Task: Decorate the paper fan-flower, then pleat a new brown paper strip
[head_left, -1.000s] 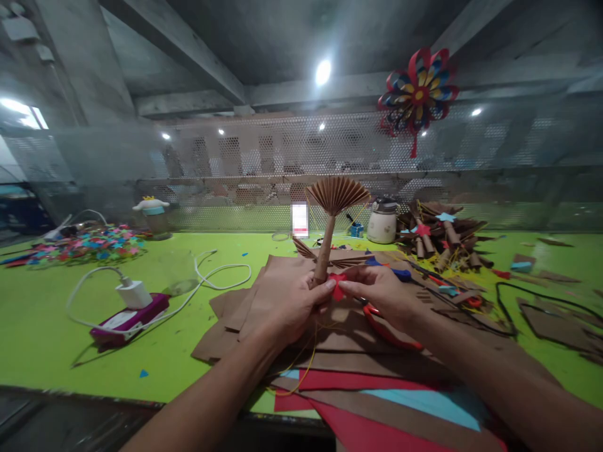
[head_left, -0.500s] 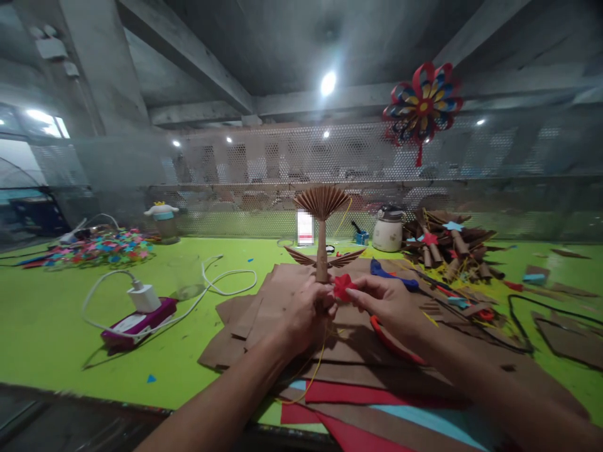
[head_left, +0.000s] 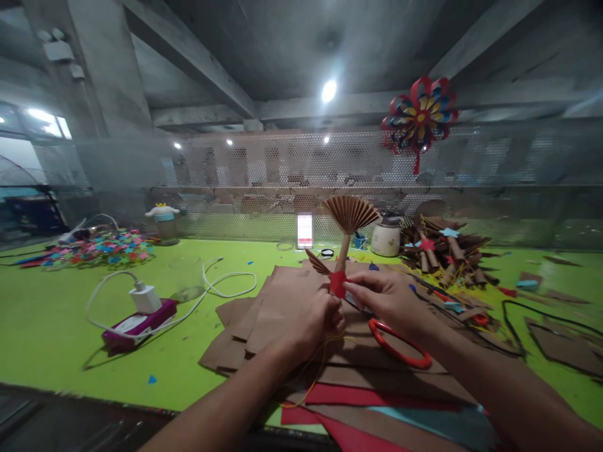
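Lime tabletop (head_left: 51, 333), pleated paper fan (head_left: 351, 215)

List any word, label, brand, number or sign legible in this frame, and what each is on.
No text can be read.
White upright screen or card: pale with a red band, too blurred to read.
Purple power strip: white area on top, no legible lettering.
Pale jar: small marks, too small to tell whether they are text.

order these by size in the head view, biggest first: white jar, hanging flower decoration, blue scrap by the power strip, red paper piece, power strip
1. hanging flower decoration
2. power strip
3. white jar
4. red paper piece
5. blue scrap
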Tool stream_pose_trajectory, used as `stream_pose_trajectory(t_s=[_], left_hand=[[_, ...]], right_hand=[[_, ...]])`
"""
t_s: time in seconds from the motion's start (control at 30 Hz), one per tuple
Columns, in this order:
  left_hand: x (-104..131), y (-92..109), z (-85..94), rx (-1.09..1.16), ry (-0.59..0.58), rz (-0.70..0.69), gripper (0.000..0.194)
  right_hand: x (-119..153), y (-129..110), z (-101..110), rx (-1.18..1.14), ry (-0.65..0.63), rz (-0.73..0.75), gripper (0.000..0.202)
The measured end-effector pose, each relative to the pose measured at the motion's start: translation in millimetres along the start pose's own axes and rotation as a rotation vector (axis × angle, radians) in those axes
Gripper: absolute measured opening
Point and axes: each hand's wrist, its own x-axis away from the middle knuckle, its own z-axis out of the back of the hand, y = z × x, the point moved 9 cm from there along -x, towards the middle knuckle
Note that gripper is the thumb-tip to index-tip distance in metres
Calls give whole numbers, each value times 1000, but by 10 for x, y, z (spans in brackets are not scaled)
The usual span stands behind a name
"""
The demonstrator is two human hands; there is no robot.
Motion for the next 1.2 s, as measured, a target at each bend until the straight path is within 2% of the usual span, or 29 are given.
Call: stream_pose_trajectory(t_s=[0.2,0.4,0.53,0.67,0.9,1.03,1.2], left_hand=[[32,38,-53,-43,6,12,15],[61,48,-67,-14,53,78,22],[74,39,-66,-68,31,92,20],[67,36,-87,-121,-25,28,29],[36,5,-51,-253,0,-37,35],[66,63,-47,-328,0,-73,36],[105,154,-32,-442,25,-96,40]], right_hand=[[-33,131,28,-68,64,-97,27],[-12,141,88,-59,135,-115,26],[12,147,112,-58,189,-105,25],[22,125,128,5,224,-101,24],[50,28,170,163,294,-48,23],[86,-93,202,324,347,32,18],[115,-227,239,447,385,73,23]])
